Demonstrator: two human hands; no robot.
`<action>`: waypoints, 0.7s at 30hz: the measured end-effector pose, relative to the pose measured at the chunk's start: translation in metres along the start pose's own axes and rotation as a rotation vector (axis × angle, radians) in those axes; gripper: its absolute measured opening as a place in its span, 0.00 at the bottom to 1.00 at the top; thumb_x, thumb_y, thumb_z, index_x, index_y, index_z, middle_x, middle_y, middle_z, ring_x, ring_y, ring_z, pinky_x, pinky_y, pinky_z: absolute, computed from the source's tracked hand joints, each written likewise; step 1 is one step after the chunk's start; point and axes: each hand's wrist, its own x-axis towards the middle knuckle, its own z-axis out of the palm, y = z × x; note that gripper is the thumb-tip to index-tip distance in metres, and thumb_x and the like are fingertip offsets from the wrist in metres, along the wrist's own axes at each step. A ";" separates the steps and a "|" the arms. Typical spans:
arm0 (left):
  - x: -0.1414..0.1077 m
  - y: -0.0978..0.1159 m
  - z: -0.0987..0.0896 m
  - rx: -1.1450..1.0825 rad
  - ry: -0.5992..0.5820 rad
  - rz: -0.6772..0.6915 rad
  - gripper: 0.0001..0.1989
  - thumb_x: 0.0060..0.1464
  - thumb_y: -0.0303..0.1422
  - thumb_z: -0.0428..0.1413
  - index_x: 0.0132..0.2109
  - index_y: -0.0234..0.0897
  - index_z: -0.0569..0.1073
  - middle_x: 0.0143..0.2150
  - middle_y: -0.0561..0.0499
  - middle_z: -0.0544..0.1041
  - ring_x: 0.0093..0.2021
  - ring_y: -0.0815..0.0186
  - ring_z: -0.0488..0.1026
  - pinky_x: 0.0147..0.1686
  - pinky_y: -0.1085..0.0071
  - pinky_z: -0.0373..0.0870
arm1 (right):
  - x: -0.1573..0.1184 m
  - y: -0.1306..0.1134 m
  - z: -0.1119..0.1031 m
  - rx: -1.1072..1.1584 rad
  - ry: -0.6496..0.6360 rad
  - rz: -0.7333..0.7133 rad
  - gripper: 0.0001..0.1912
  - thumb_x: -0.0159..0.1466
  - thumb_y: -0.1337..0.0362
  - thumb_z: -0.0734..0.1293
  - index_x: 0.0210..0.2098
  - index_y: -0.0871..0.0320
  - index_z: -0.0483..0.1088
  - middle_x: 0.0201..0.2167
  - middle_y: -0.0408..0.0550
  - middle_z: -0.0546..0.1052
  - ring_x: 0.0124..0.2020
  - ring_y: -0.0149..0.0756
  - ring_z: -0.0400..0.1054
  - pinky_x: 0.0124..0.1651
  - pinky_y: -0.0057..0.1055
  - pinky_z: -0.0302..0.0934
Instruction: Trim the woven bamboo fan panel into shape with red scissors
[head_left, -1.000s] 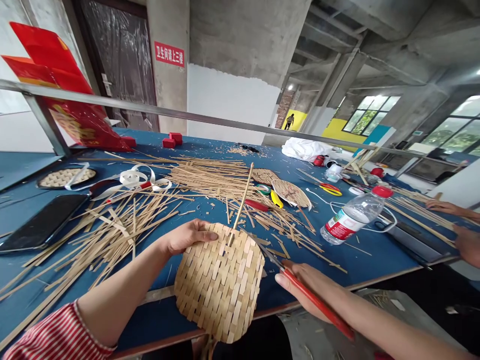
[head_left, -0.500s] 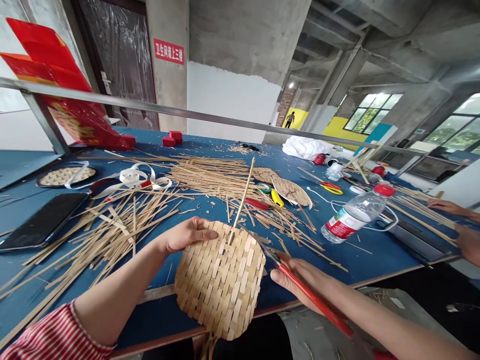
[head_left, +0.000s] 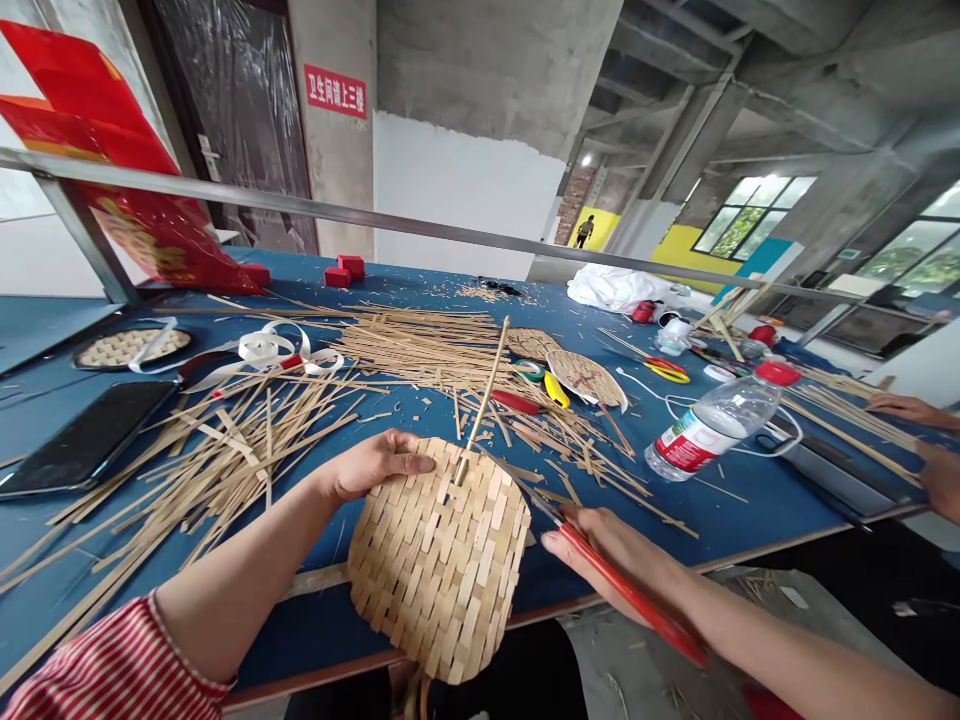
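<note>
From my end, the panel (head_left: 442, 565) sits near middle, over the table (head_left: 720, 520) edge; my left hand (head_left: 379, 465) pinches its far-left rim, and my right hand (head_left: 600, 545), well apart, wraps the scissors (head_left: 637, 590), blades by the far-right rim. Weaving looks done to me, stick (head_left: 491, 385) tucked in. Rim's roughly rounded but unbound, so the edge seems unfinished; can't tell how much.

Nine o'clock, and there's a black smartphone (head_left: 86, 440) lying flat on the blue tabletop (head_left: 720, 515)! Up at ten, a shiny red bag (head_left: 150, 235), a plastic-covered door (head_left: 236, 110) beyond; eleven brings a red sign (head_left: 335, 91). Two o'clock, a bright window (head_left: 754, 215); just past three, a red-capped water bottle (head_left: 720, 420)!
</note>
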 end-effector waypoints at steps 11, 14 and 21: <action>0.001 -0.001 -0.003 0.002 -0.016 0.000 0.09 0.44 0.33 0.57 0.32 0.31 0.74 0.29 0.49 0.77 0.27 0.65 0.73 0.30 0.71 0.66 | 0.005 0.008 0.002 -0.083 -0.051 -0.036 0.16 0.58 0.55 0.54 0.24 0.60 0.62 0.17 0.42 0.66 0.19 0.29 0.56 0.23 0.26 0.47; -0.001 0.002 -0.002 0.053 -0.048 0.002 0.09 0.44 0.34 0.56 0.32 0.32 0.75 0.29 0.50 0.77 0.27 0.66 0.72 0.30 0.72 0.66 | 0.002 0.008 0.000 -0.041 -0.044 -0.044 0.15 0.56 0.53 0.58 0.26 0.59 0.63 0.20 0.43 0.69 0.22 0.31 0.59 0.26 0.26 0.52; -0.003 0.005 0.002 0.125 -0.077 0.004 0.12 0.45 0.35 0.55 0.36 0.32 0.74 0.34 0.48 0.77 0.32 0.63 0.73 0.32 0.72 0.66 | -0.001 -0.004 0.000 -0.077 -0.060 -0.070 0.16 0.57 0.51 0.55 0.24 0.58 0.60 0.20 0.43 0.67 0.22 0.32 0.60 0.27 0.28 0.56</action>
